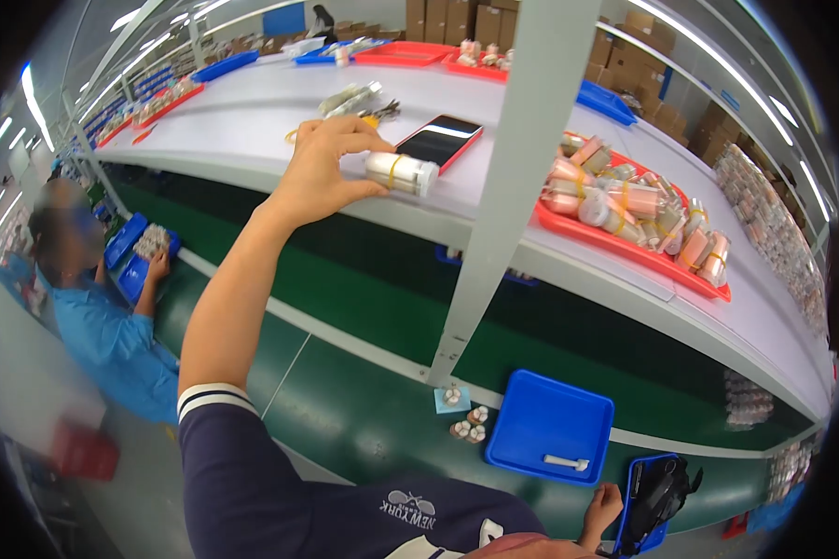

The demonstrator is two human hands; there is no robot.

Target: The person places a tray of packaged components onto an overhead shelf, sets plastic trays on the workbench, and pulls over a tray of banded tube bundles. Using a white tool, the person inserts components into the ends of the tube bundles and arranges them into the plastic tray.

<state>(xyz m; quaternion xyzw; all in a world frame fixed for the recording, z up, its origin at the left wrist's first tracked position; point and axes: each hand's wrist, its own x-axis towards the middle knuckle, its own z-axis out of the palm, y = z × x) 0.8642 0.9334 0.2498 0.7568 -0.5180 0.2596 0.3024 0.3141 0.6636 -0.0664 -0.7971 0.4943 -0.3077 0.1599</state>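
My left hand [334,168] reaches up to the white shelf. Its thumb and fingers are closed around one end of a bundle of pale cylinders [401,174], tied with a yellow rubber band. Just behind the bundle lies a red-edged phone [441,140]. More pale cylinders [350,99] and a set of keys [384,111] rest farther back. Low at the right, my right hand [603,512] is partly visible with curled fingers and nothing seen in them. It is nearest to a blue tray [552,391] holding one white, stick-like piece [566,462].
A white post [517,177] rises beside the bundle. Right of it, a red tray [625,244] is heaped with banded pink and white cylinders. Several small round parts [475,424] stand on the green bench. A black bag [657,503] lies at lower right. A co-worker in blue [103,317] sits left.
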